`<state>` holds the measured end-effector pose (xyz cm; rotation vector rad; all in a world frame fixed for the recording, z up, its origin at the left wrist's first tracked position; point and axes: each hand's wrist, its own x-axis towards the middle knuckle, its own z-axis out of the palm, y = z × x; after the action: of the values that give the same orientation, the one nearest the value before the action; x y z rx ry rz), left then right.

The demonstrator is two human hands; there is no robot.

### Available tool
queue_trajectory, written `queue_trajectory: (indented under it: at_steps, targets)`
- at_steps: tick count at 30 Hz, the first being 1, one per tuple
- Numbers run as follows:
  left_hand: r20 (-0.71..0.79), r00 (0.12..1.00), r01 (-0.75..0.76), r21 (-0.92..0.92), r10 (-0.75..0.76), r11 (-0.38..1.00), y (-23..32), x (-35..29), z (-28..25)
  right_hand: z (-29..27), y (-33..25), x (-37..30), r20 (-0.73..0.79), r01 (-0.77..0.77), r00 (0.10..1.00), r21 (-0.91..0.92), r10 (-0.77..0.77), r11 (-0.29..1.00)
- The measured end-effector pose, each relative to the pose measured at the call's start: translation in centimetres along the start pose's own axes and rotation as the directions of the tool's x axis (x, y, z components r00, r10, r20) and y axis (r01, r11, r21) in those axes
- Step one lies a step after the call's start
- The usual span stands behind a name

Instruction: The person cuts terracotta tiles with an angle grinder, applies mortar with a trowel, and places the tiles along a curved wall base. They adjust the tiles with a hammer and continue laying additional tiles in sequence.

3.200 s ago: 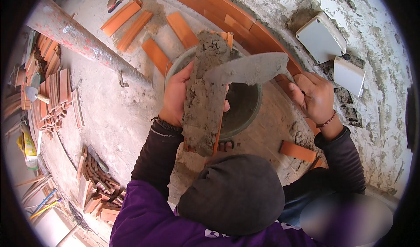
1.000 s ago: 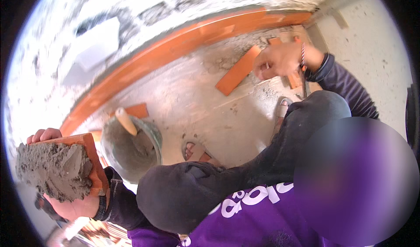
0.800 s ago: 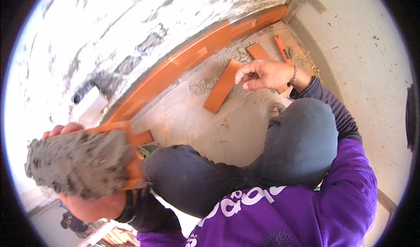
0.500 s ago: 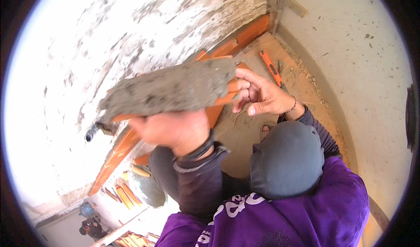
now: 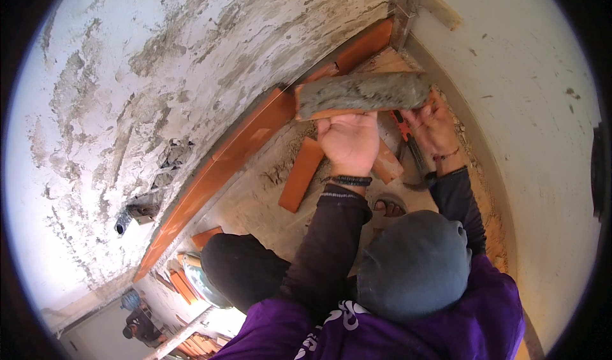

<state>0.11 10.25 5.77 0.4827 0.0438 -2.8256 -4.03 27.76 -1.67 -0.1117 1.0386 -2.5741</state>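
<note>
A flat orange clay tile, its upper face coated in wet grey mortar [image 5: 363, 95], is held up in front of the rough wall. My left hand [image 5: 350, 144] supports its near long edge from beneath, palm up; most of those fingers are hidden behind the tile. At the tile's right end, my right hand [image 5: 435, 130] grips the corner with curled fingers. Just beyond the tile's left end runs a row of orange tiles [image 5: 245, 137] set along the foot of the wall.
Loose tiles [image 5: 301, 175] lie on the floor below my hands. An orange-and-black-handled tool [image 5: 414, 153] rests near my sandalled foot [image 5: 389, 207]. A pale wall [image 5: 523, 117] curves along the right. Another person [image 5: 141, 327] is at the lower left, beyond a round basin [image 5: 203, 280].
Both hands have carried the mortar-coated tile rightward and farther from me, toward the corner. My right hand has gone from loosely touching its end to gripping the corner.
</note>
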Motion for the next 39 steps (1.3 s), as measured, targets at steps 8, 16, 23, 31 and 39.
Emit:
queue_trajectory:
  at_steps: [8,16,23,31,39]
  targets:
    - [0.343,0.937,0.101,-0.103,-0.06,0.99,1.1,7.6,-9.2,-4.8,0.4,8.0,0.079,-0.151,0.985,-0.059,0.156,0.987]
    - [-0.228,0.965,-0.151,-0.063,0.133,0.986,2.2,7.3,-4.8,-2.0,1.0,11.7,0.091,-0.258,0.959,-0.121,0.269,0.959]
    - [-0.205,0.958,-0.214,-0.057,0.199,0.975,2.3,7.5,-4.3,-0.4,0.8,12.7,0.109,-0.281,0.947,-0.175,0.302,0.944]
    - [-0.273,0.937,-0.248,-0.085,0.217,0.965,2.4,7.1,-2.6,0.2,1.0,13.6,0.171,-0.262,0.939,-0.215,0.3,0.941]
    - [-0.211,0.953,-0.245,-0.106,0.219,0.964,2.1,7.4,-2.6,0.9,0.7,14.4,-0.05,-0.164,0.985,-0.537,0.162,0.827]
